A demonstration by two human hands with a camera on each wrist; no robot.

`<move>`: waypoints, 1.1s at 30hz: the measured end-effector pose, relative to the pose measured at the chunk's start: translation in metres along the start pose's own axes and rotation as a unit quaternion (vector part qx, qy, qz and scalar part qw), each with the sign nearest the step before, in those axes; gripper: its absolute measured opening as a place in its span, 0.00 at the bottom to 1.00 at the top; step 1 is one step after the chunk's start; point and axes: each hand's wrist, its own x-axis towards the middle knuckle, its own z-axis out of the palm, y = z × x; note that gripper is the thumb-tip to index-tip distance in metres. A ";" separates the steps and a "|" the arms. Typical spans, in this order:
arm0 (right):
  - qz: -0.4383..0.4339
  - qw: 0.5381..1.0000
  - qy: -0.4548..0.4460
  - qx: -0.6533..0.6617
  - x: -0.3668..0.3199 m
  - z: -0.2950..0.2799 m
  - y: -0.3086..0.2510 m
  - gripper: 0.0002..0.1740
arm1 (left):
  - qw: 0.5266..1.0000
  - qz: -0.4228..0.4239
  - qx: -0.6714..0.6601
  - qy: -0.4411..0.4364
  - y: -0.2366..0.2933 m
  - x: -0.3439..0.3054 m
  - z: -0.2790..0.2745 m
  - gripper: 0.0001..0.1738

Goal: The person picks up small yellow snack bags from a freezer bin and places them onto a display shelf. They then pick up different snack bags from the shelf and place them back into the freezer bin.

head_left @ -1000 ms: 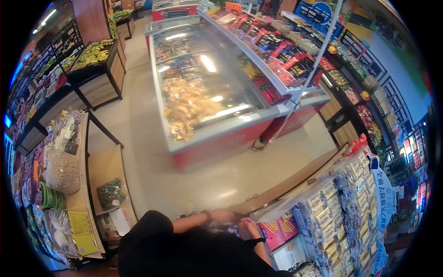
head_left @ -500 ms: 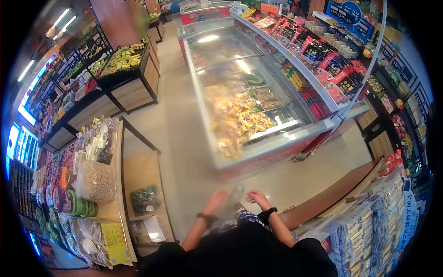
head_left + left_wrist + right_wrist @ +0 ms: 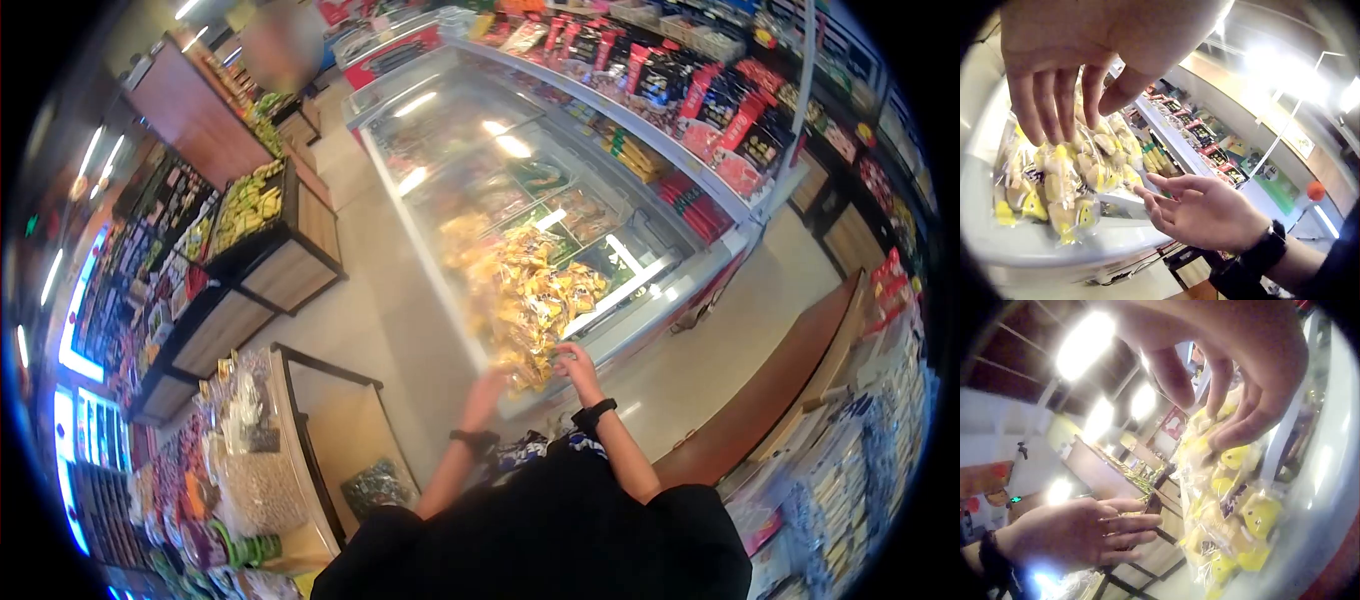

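Note:
A heap of clear packets with yellow printed faces and beige pieces inside (image 3: 540,295) lies on the near end of a glass-topped chest freezer (image 3: 640,330). My left hand (image 3: 484,400), blurred in the head view, is beside the near left edge of the heap. In the left wrist view its fingers hang loosely over the packets (image 3: 1060,181) with nothing between them. My right hand (image 3: 577,370) is at the heap's near right side, palm turned inward. Its fingers (image 3: 1247,419) are softly bent and overlap the packets in the right wrist view, holding nothing.
A sloping rack of red and black bags (image 3: 640,85) runs along the freezer's right side. Low shelves with bagged goods (image 3: 265,490) stand at left, beyond them a banana stand (image 3: 250,205). Stacked packets (image 3: 850,500) and a brown panel (image 3: 770,390) are at right.
I have come closer to the freezer. Both hands moved forward, from over the floor to the near end of the packet heap. Earlier they were low near my body at the right.

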 end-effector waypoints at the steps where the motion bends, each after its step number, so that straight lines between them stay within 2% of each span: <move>1: -0.005 1.000 0.010 0.020 0.000 0.002 -0.012 0.17 | 1.000 -0.011 -0.009 -0.002 0.012 0.011 -0.002 0.14; 3: -0.045 0.998 0.045 0.008 0.014 0.002 -0.006 0.20 | 0.999 -0.025 -0.031 -0.009 0.029 0.040 0.000 0.14; 5: -0.077 0.993 0.076 -0.042 0.028 0.003 -0.002 0.22 | 0.999 0.045 0.000 -0.012 0.001 0.088 -0.004 0.16; 7: -0.043 0.996 0.074 -0.022 0.021 0.011 -0.023 0.23 | 0.992 0.119 0.034 -0.017 -0.023 0.128 -0.009 0.17; 8: -0.042 0.997 0.071 -0.007 0.012 0.018 -0.040 0.23 | 0.998 0.028 -0.030 -0.058 0.026 0.124 -0.011 0.17; 11: -0.024 0.995 0.094 -0.002 0.016 0.037 -0.052 0.23 | 0.978 0.163 0.112 -0.068 0.032 0.176 -0.012 0.17; 12: -0.016 0.994 0.105 -0.008 0.020 0.040 -0.050 0.23 | 0.978 0.182 0.089 -0.059 0.032 0.188 -0.007 0.18; 15: -0.033 0.989 0.144 0.023 0.031 0.055 -0.027 0.23 | 0.959 0.111 0.223 -0.133 0.049 0.203 -0.014 0.19; 16: -0.057 0.987 0.151 0.023 0.031 0.061 -0.022 0.23 | 0.946 0.154 0.240 -0.153 0.031 0.220 -0.015 0.19; 19: -0.053 0.972 0.229 0.016 0.020 0.086 -0.028 0.23 | 0.936 0.137 0.256 -0.200 0.035 0.228 -0.013 0.18; 20: -0.064 0.968 0.239 0.049 0.009 0.097 -0.035 0.23 | 0.943 0.133 0.209 -0.223 0.033 0.228 -0.014 0.17; 23: -0.080 0.949 0.273 0.135 -0.014 0.125 -0.044 0.24 | 0.921 0.207 0.216 -0.250 0.047 0.213 -0.021 0.15; 24: -0.061 0.945 0.302 0.111 -0.018 0.129 -0.039 0.24 | 0.917 0.240 0.194 -0.254 0.034 0.220 -0.015 0.13; 25: -0.073 0.941 0.320 0.089 -0.025 0.134 -0.032 0.24 | 0.920 0.220 0.179 -0.269 0.019 0.224 -0.013 0.12; 27: -0.092 0.931 0.351 0.041 -0.038 0.139 -0.015 0.24 | 0.927 0.178 0.152 -0.294 0.024 0.211 -0.009 0.11; 28: -0.119 0.923 0.362 0.049 -0.039 0.140 -0.004 0.23 | 0.932 0.169 0.070 -0.314 0.029 0.197 -0.010 0.10; 31: -0.174 0.891 0.408 0.091 -0.068 0.152 0.000 0.23 | 0.916 0.150 0.025 -0.372 0.037 0.172 0.003 0.11; 32: -0.184 0.884 0.422 0.077 -0.077 0.151 0.004 0.22 | 0.921 0.065 0.049 -0.380 0.052 0.154 0.005 0.10; 33: -0.187 0.880 0.427 0.090 -0.088 0.148 0.008 0.22 | 0.922 0.037 0.010 -0.385 0.061 0.136 0.009 0.10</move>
